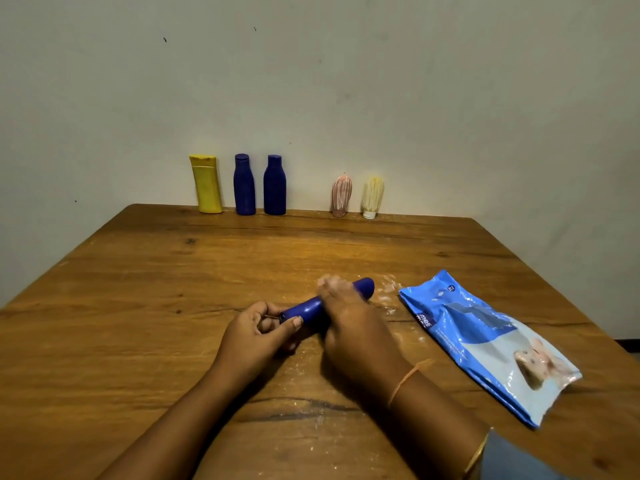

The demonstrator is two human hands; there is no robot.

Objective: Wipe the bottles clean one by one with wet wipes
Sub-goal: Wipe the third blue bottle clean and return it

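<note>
Left hand (258,336) pinches the cap end of the blue bottle (306,309), held slanted. Right hand (349,327), palm down and blurred, presses a wipe (328,282) round it.

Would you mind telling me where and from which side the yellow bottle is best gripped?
Probably around its middle, from the front. The yellow bottle stands upright at the table's far edge in front of the wall, with a blue bottle close on its right, so only its front and left sides are free.
</note>
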